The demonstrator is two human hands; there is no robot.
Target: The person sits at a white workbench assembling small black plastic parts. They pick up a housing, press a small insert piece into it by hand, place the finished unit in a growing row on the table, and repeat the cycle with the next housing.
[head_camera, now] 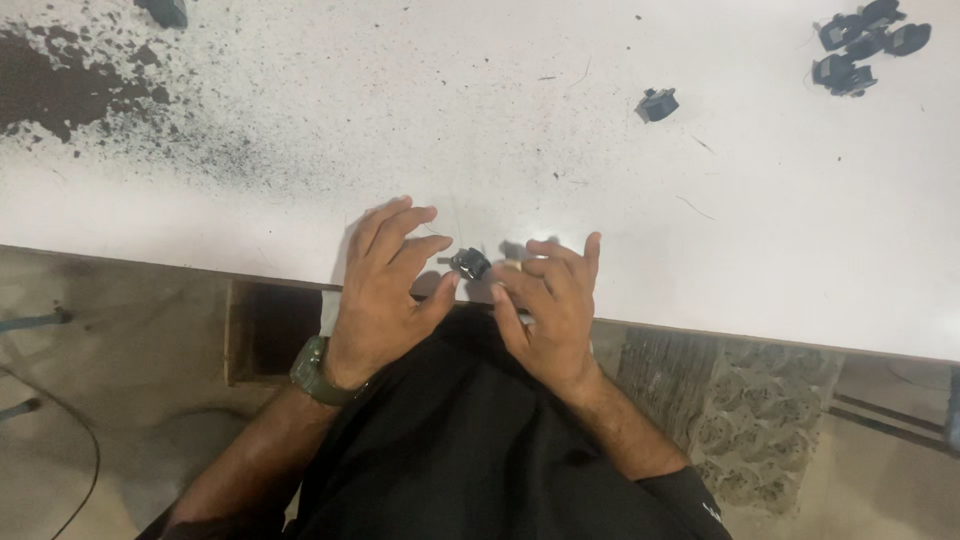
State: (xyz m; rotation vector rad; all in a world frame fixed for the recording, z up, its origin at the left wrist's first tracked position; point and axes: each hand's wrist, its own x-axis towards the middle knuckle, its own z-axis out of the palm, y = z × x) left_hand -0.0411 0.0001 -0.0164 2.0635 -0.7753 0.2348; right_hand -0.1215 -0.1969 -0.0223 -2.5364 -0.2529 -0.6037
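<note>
My left hand (383, 290) and my right hand (548, 300) meet at the near edge of a white table (500, 150). Between their fingertips sits a small black plastic part (469, 264), pinched by my left thumb and forefinger and touched by my right fingers. The other fingers of both hands are spread. A green watch (312, 370) is on my left wrist. Part of the small piece is hidden by my fingers.
One loose black part (656, 104) lies on the table's far middle right, and a pile of several black parts (864, 45) lies at the far right corner. Dark powder stains (60, 85) cover the far left. Another black piece (165, 10) sits at the top left edge.
</note>
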